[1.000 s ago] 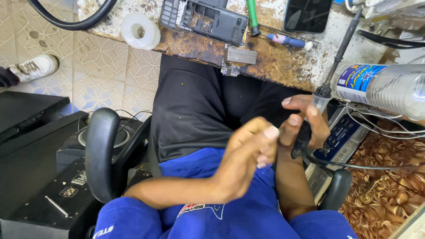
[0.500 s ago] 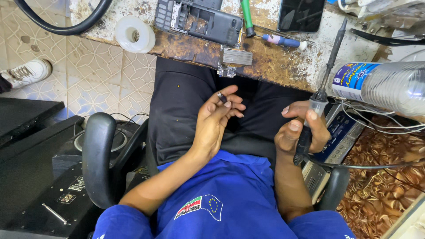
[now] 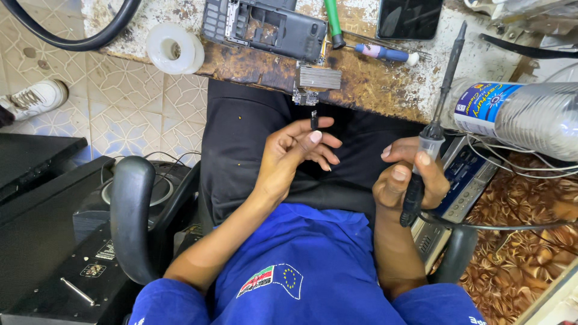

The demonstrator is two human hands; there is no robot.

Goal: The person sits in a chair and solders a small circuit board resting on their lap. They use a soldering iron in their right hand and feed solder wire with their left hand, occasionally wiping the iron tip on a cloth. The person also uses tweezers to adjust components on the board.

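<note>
From where I watch, the two hands have drawn apart: a second ago the left hand (image 3: 295, 157) was pressed up against the right one over the lap, and now it sits alone, lifted a little toward the bench edge, thumb and forefinger pinching a small dark component (image 3: 313, 118) that stands upright above the fingertips. I judge that the part has been taken up for a look or for bringing to the work, since it is now held clear of the other hand. The remaining fingers fan loosely to the right, palm turned upward, forearm running down across the blue shirt (image 3: 301, 265). The right hand (image 3: 406, 180) has barely moved; it is wrapped closed around the black handle of a soldering iron (image 3: 438, 114), whose thin shaft tilts up and away toward the worn workbench (image 3: 373, 78), well apart from the component. On the bench just above the left hand lie a small ribbed metal block (image 3: 320, 77) and an opened grey phone (image 3: 265, 27); a roll of white tape (image 3: 174, 48) sits near the corner, and a plastic bottle (image 3: 518, 117) lies to the right.
</note>
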